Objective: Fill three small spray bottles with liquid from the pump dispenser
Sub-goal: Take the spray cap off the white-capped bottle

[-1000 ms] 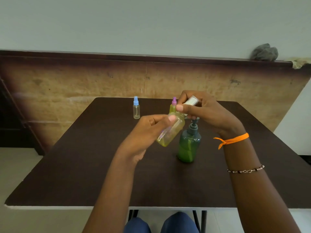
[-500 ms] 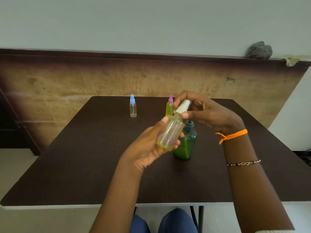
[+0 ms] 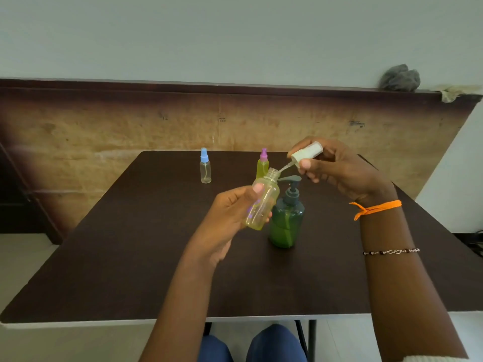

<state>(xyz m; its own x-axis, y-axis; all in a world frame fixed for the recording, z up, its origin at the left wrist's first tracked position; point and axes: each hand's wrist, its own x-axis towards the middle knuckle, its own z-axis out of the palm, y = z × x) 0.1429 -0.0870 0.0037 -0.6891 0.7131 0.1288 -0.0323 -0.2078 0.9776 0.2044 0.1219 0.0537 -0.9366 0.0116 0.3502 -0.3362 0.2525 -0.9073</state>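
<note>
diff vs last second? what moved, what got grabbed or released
The right hand has lifted the white spray cap off the yellowish bottle, up and to the right; its dip tube is nearly clear of the open neck. The left hand still grips that bottle, tilted. Nothing released. The pump dispenser, blue-capped bottle and pink-capped bottle stayed on the table.

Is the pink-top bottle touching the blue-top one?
Apart. The head view shows bare table between the pink-top bottle and the blue-top bottle.
</note>
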